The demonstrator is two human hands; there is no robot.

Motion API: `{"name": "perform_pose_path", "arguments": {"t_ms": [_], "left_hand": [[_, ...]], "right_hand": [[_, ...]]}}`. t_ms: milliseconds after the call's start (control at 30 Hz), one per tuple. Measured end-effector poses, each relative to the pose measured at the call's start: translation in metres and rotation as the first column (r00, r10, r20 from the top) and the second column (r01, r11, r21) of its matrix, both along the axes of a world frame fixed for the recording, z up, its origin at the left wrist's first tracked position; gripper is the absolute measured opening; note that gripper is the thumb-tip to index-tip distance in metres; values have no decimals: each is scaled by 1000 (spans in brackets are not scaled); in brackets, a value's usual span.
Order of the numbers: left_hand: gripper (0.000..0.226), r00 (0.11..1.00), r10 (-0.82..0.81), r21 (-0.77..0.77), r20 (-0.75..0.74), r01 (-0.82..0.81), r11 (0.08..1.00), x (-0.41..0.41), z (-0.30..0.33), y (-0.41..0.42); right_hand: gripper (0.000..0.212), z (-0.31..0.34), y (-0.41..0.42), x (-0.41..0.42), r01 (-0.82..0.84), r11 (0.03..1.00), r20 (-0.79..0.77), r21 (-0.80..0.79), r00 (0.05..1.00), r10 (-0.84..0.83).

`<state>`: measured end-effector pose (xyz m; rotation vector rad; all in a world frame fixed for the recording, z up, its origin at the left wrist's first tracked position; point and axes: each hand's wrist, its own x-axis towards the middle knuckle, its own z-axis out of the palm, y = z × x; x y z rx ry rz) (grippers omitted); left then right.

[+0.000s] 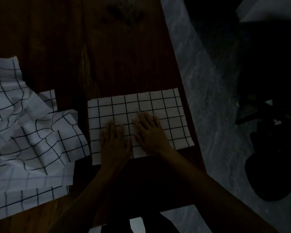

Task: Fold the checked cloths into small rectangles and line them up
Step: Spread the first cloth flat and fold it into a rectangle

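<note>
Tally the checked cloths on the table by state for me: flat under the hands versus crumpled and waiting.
Flat cloth under both hands: 1
Crumpled pile: several overlapping cloths, number unclear
Total: 1 flat, plus an uncountable pile

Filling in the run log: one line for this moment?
left hand: flat on folded cloth | right hand: same | unfolded cloths: heaped left | table

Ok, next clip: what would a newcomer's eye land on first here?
The flat checked cloth near the dark table's right edge, with the left hand and right hand pressed flat on it side by side. Next, the crumpled heap of checked cloths at the left.
</note>
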<state>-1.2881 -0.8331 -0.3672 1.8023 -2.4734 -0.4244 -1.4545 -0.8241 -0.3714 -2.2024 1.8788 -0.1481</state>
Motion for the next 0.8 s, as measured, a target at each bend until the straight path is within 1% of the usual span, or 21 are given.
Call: {"name": "perform_pose_path", "arguments": {"t_ms": [67,167,267,367,467,567,633,700,733,800], "left_hand": [[61,1000,-24,-20,-16,24,1000,-1,1,-4],[59,995,-100,-42,-24,99,994,-6,1,-8],[64,997,-80,1,-13,80,997,-3,-5,-11],[69,999,-42,1,26,42,999,11,-6,-17],[70,1000,-10,-3,11,11,1000,23,-1,-20],[67,999,-31,-24,12,32,999,15,11,-16],[63,995,-100,-41,-2,100,994,-4,18,-13],[62,989,-147,-32,-29,146,989,-23,18,-11],[67,988,-152,-7,-34,151,988,-28,15,-10],[78,994,-109,64,-24,110,992,-25,6,-9]], "right_hand": [[59,-2,0,-1,2,1000,-2,-8,1000,-2],[57,-4,0,0,-41,999,-16,-27,999,40],[51,-4,5,-4,-54,997,-6,-52,999,53],[53,-2,26,-40,75,997,-20,-21,997,-75],[56,2,51,-83,208,978,-51,6,977,-207],[56,11,57,-84,258,966,-48,-27,965,-259],[54,15,47,-60,201,976,-28,-82,979,-204],[58,18,27,-24,82,992,12,-101,997,-81],[61,17,18,-4,46,996,58,-73,997,-42],[65,14,6,22,60,998,142,36,988,-64]]}}
